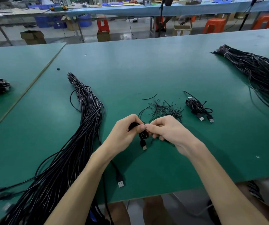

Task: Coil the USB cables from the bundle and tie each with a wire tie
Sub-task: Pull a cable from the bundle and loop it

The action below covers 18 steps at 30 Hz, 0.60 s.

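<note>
With left fingers (137, 125), grips coil (142, 136) just above table (130, 70) so loops stay gathered; with right fingertips (151, 127), pinches its waist, probably twisting a tie shut. Keeps ties (164, 109) just beyond, bundle (85, 119) at left, both within reach.

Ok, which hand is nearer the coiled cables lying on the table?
Right. The right hand sits just left of the coiled cables; the left hand is farther left, beyond the right.

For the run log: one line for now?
tying; left hand grips coiled cable; right hand pinches wire tie; finished coils beside tie pile
</note>
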Available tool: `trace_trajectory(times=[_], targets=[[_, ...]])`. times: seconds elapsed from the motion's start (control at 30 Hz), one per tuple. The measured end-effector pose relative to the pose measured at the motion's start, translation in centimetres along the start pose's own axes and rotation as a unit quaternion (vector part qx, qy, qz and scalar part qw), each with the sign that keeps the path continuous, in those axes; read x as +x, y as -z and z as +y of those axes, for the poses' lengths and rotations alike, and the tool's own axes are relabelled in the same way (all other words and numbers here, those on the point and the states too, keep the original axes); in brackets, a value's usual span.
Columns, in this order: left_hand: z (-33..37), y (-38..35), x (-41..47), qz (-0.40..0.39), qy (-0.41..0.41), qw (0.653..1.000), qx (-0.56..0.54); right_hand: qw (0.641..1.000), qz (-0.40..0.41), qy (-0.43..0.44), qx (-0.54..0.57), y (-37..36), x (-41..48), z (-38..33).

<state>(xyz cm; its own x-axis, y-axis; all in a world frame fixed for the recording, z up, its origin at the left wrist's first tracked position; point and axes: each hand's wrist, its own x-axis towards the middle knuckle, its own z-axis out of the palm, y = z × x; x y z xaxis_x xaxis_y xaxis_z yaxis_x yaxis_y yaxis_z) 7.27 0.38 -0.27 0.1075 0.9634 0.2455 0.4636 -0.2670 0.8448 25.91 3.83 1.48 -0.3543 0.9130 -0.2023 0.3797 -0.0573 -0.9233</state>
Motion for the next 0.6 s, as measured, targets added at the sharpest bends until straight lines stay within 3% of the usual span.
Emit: trace_trajectory(times=[0.17, 0.27, 0.4, 0.6], targets=[[-0.1, 0.1, 0.1, 0.005, 0.009, 1.0, 0.0, 1.0, 0.01, 0.015, -0.003, -0.2, 0.0, -0.1], [-0.1, 0.2, 0.2, -0.007, 0.014, 1.0, 0.002, 0.99, 0.033, 0.078, -0.116, -0.5, -0.2, -0.5], [0.1, 0.8, 0.2, -0.054, 0.018, 0.998, -0.008, 0.951, 0.03, 0.184, -0.248, -0.6, -1.3, -1.6], [0.1, 1.9, 0.0, -0.162, 0.134, 0.955, -0.211, 0.873, 0.018, 0.343, -0.346, -1.1, -2.9, -2.6]])
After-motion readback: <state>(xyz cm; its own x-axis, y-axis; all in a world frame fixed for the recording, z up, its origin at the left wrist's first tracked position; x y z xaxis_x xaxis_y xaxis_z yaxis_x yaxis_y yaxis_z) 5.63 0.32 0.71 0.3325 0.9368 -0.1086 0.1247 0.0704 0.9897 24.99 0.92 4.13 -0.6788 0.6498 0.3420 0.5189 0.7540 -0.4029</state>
